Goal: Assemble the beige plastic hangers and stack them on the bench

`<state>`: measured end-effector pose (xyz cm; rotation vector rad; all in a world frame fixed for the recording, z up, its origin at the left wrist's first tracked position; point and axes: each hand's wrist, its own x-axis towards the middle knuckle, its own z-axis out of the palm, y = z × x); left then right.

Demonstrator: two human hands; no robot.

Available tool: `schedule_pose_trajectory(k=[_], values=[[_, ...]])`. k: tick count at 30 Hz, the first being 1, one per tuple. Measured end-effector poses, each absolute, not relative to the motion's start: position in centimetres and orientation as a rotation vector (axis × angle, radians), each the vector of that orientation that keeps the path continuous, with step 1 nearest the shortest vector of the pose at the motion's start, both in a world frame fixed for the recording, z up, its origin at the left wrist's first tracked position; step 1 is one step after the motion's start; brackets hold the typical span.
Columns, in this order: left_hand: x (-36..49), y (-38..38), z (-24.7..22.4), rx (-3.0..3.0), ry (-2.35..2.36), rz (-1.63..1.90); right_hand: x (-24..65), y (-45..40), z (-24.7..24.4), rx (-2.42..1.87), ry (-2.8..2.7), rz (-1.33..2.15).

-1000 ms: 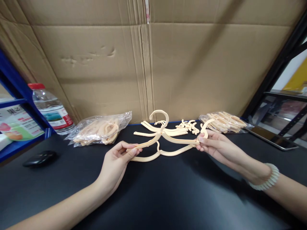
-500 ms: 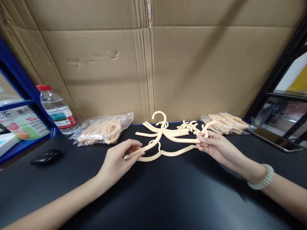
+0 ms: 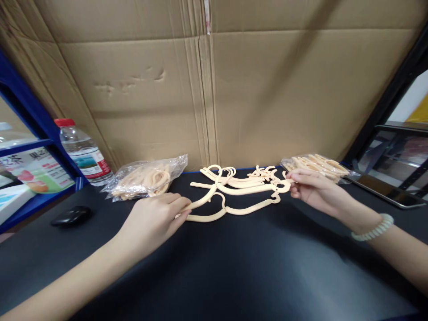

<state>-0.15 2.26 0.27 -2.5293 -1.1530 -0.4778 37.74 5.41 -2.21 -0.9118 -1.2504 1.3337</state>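
Observation:
A cream plastic clothes hanger point(image 3: 247, 191) is held low over the black table, its hook tipped toward the back. My left hand point(image 3: 160, 214) is closed on the hanger's left arm end, hiding the tip. At the other end, my right hand point(image 3: 314, 189) pinches a small curved hook piece point(image 3: 283, 186) that meets the right arm's tip; whether it is locked in I cannot tell. Just in front lies a second hanger point(image 3: 245, 211) with a small hook at its right end. Loose hanger parts point(image 3: 245, 183) and a heap of small hooks point(image 3: 264, 172) are behind.
Clear bags of cream parts lie at the left point(image 3: 143, 180) and right point(image 3: 319, 166). A black mouse point(image 3: 72, 216), a water bottle point(image 3: 87, 154) and a blue shelf point(image 3: 33, 147) are on the left. A phone-like tablet point(image 3: 388, 191) lies right. Cardboard point(image 3: 150, 98) stands behind.
The held hanger has tipped and lowered, its hook no longer standing up. My right hand has shifted right, with the small hook piece now turned at the arm's end.

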Motion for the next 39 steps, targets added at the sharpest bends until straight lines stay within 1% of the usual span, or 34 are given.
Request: schedule_pose_trajectory(k=[2, 6, 12, 16, 19, 25, 30, 34, 39], values=[[-0.1, 1.9, 0.4, -2.511, -1.165, -0.363, 39.1, 6.0, -1.7, -1.054, -1.478, 1.24], [0.4, 0.9, 0.0, -2.626, -1.202, -0.215, 40.8, 6.8, -1.4, -1.248, -1.941, 0.91], [1.2, 0.1, -0.5, -2.711, -1.271, -0.054, 41.4, 7.2, -2.6, -1.289, -2.252, 0.742], [1.4, 0.4, -0.5, -2.708, -1.338, 0.024, 41.4, 7.4, -3.0, -1.34, -2.305, 0.619], [1.2, 0.7, -0.7, -2.697, -1.342, -0.01, 41.0, 7.6, -3.2, -1.306, -2.301, 0.563], [1.0, 1.4, -1.6, -2.639, -1.268, -0.233, 40.1, 7.3, -3.4, -1.235, -2.245, 0.363], [1.1, 1.9, -2.3, -2.604, -1.188, -0.409, 40.0, 7.0, -3.7, -1.13, -2.345, 0.388], [1.0, 2.0, -2.6, -2.638, -1.183, -0.42, 40.4, 7.4, -4.3, -1.087, -2.486, 0.382], [0.6, 2.1, -2.8, -2.674, -1.215, -0.385, 40.8, 7.9, -4.2, -1.083, -2.506, 0.376]])
